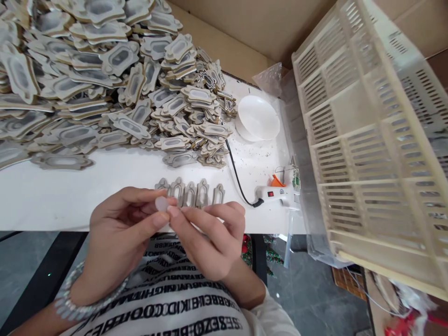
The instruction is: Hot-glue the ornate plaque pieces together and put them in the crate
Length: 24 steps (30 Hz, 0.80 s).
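A small, pale, translucent round disc (161, 204) is pinched between the thumb and fingers of my left hand (121, 228), just over the front edge of the table. My right hand (210, 235) comes up against it, thumb and index fingertip pressed together at the disc's right edge. What those right fingertips hold, if anything, is too small to make out. Right behind my hands, several small grey frame-shaped plaques (190, 194) stand side by side in a row, their lower ends partly hidden by my fingers.
A large heap of similar plaques (121, 58) covers the back left of the white table (122, 182). A white bowl (258, 119) sits right of it. Farther right lies a white glue gun (276, 193) with a black cable, beside a tall cream plastic crate (346, 116).
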Available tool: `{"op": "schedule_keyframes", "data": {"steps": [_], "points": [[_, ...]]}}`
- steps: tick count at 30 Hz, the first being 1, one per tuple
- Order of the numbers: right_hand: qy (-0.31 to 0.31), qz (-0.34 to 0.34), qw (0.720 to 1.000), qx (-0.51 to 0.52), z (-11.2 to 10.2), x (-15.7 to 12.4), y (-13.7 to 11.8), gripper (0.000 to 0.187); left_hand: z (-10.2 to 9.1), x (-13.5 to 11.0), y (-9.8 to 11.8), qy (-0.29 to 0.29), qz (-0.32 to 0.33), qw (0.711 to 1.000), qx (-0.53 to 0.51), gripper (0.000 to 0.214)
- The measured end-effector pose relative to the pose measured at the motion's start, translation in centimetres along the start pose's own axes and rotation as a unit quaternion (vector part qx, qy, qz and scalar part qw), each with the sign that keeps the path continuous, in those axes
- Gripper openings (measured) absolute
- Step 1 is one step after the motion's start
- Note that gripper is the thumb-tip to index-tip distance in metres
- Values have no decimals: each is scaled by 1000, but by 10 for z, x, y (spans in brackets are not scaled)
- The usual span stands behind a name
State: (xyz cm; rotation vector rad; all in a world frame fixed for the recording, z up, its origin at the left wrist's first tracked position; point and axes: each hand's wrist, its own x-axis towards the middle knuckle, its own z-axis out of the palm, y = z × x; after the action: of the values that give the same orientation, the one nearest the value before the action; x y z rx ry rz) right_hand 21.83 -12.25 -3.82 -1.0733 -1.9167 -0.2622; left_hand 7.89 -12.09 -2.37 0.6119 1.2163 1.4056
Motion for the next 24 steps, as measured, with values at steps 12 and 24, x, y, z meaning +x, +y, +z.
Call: {"op": "schedule_keyframes", "data": {"steps": [12,24], "points": [[33,-12,999,-3,6,-4,0,13,0,0,-3,-38,-30,998,-42,29],[-36,51,996,-63,-8,-7,10,4,-14,14,1,131,164,975,66,36]]}}
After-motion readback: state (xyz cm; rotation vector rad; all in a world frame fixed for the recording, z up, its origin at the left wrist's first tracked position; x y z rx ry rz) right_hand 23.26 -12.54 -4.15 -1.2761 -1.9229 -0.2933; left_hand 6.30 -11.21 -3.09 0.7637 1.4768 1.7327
